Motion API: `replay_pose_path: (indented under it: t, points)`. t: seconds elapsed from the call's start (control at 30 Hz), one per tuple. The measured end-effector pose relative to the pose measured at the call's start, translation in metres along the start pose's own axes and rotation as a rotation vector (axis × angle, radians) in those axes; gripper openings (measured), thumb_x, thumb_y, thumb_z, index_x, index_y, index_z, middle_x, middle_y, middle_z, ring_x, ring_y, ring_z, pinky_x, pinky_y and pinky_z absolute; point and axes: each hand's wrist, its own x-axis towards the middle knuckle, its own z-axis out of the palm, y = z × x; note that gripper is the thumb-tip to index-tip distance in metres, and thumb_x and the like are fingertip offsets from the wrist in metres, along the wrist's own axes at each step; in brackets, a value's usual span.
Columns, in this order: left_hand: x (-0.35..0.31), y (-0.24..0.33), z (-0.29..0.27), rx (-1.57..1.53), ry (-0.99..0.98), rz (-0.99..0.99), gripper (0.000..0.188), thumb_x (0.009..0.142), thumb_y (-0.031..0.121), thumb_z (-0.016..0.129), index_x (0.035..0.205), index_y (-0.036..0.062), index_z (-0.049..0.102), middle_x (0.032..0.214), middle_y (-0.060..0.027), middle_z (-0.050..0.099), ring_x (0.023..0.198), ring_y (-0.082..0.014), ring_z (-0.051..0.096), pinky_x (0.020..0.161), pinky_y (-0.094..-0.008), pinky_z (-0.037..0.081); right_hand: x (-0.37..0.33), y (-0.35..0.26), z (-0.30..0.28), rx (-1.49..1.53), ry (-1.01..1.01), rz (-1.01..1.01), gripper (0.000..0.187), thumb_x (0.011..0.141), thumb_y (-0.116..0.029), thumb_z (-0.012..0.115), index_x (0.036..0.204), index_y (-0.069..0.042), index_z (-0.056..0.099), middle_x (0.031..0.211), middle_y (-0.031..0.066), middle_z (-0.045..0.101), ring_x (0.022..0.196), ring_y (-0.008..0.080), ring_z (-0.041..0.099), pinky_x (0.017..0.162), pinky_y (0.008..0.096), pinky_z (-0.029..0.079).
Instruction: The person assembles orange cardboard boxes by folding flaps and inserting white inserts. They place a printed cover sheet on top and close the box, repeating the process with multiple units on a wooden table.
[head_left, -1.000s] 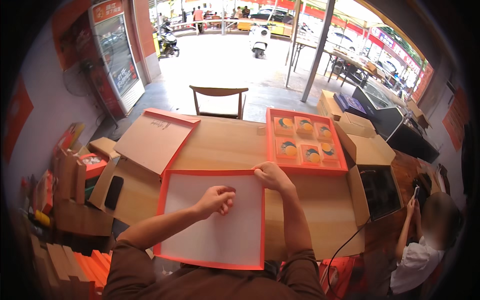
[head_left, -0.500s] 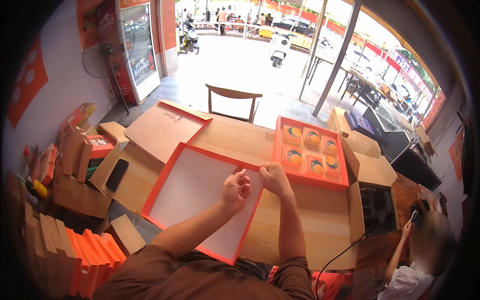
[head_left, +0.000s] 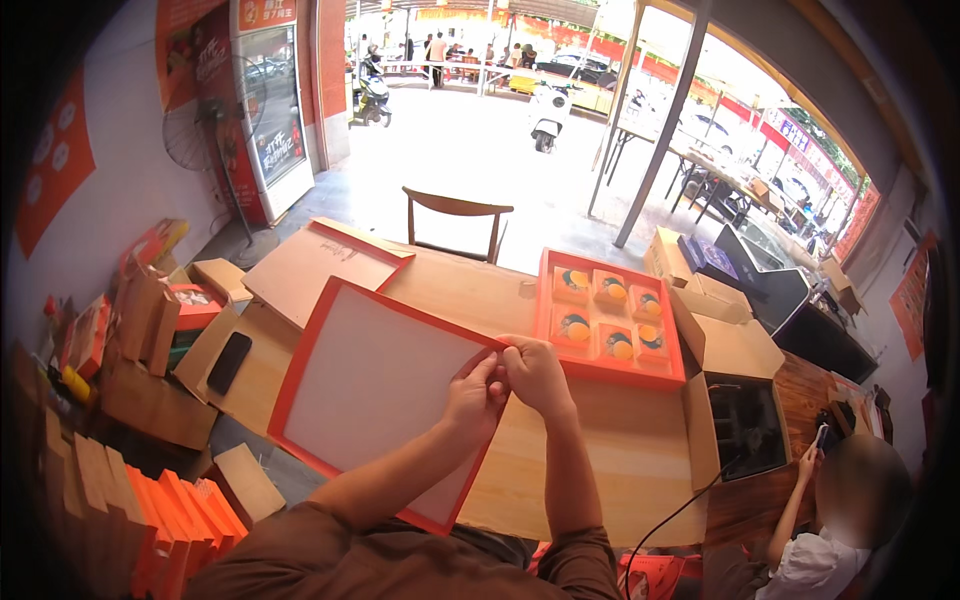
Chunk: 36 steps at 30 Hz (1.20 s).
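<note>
A shallow red cardboard box (head_left: 370, 370) with a white inside lies tilted in front of me, its near edge against my body. My right hand (head_left: 537, 377) is closed on its far right corner, with the thumb on top. Right beside it, my left hand (head_left: 474, 392) reaches across the white inside, its curled fingers pinched at the same corner and touching the right hand. The folded board at that corner is mostly hidden by my fingers. Beyond my right hand, a red gift box (head_left: 541, 330) holds several square packs with round yellow pictures.
A pinkish flat box lid (head_left: 325, 268) lies at the back left of the wooden table (head_left: 620, 430), near a black phone (head_left: 230, 363). An open carton (head_left: 700, 430) stands on the right, a cable beside it. Stacked orange boxes (head_left: 185, 510) are at lower left. A person (head_left: 820, 560) sits at lower right.
My left fingers have moved right and closed in at the corner beside my right hand. The shallow box has tilted slightly. The whole view has shifted a little.
</note>
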Motion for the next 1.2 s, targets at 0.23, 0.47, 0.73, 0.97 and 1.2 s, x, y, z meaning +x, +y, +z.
replay_pose_path:
  t: [0.23, 0.47, 0.73, 0.97, 1.2]
  points:
    - [-0.007, 0.006, -0.010, 0.106, -0.100, 0.051, 0.013, 0.113, 0.016, 0.056, 0.107, 0.0093, 0.065, 0.078, 0.0016, 0.056, 0.055, -0.0083, 0.047, 0.050, -0.0255, 0.040, -0.011, -0.021, -0.004, -0.147, 0.009, -0.115, 0.029, 0.096, -0.013, 0.050, 0.099, 0.005, 0.072, 0.083, 0.0254, 0.070, 0.077, 0.0375, 0.069, 0.074, 0.0469, 0.056]
    - [-0.017, 0.006, 0.002, 0.115, -0.044, 0.125, 0.014, 0.113, 0.015, 0.057, 0.110, 0.0066, 0.067, 0.077, 0.0018, 0.056, 0.058, -0.0086, 0.049, 0.051, -0.0254, 0.041, -0.012, -0.024, 0.002, -0.077, 0.006, -0.088, 0.026, 0.097, -0.014, 0.051, 0.095, 0.002, 0.070, 0.088, 0.0272, 0.070, 0.087, 0.0470, 0.069, 0.080, 0.0533, 0.055]
    - [-0.019, 0.011, -0.010, 0.038, -0.028, 0.115, 0.019, 0.113, 0.018, 0.057, 0.096, 0.0110, 0.061, 0.074, 0.0019, 0.053, 0.056, -0.0096, 0.048, 0.050, -0.0266, 0.039, -0.010, -0.012, 0.014, -0.193, 0.036, -0.207, 0.034, 0.096, -0.009, 0.051, 0.113, 0.005, 0.076, 0.086, 0.0257, 0.075, 0.076, 0.0367, 0.075, 0.075, 0.0427, 0.060]
    - [-0.018, 0.020, -0.009, 0.185, -0.070, 0.048, 0.021, 0.114, 0.014, 0.050, 0.096, 0.0092, 0.059, 0.072, 0.0010, 0.051, 0.054, -0.0124, 0.049, 0.048, -0.0295, 0.040, -0.020, -0.036, 0.004, -0.092, -0.063, -0.031, 0.031, 0.095, -0.009, 0.051, 0.107, 0.006, 0.075, 0.080, 0.0232, 0.073, 0.075, 0.0360, 0.075, 0.072, 0.0432, 0.059]
    - [-0.006, 0.031, -0.032, 0.735, -0.274, 0.086, 0.021, 0.112, 0.019, 0.055, 0.107, 0.0044, 0.069, 0.082, -0.0022, 0.064, 0.061, -0.0141, 0.061, 0.056, -0.0316, 0.051, -0.024, -0.037, -0.005, -0.374, -0.047, -0.085, 0.033, 0.095, -0.013, 0.054, 0.112, 0.005, 0.075, 0.086, 0.0251, 0.075, 0.086, 0.0426, 0.075, 0.081, 0.0474, 0.060]
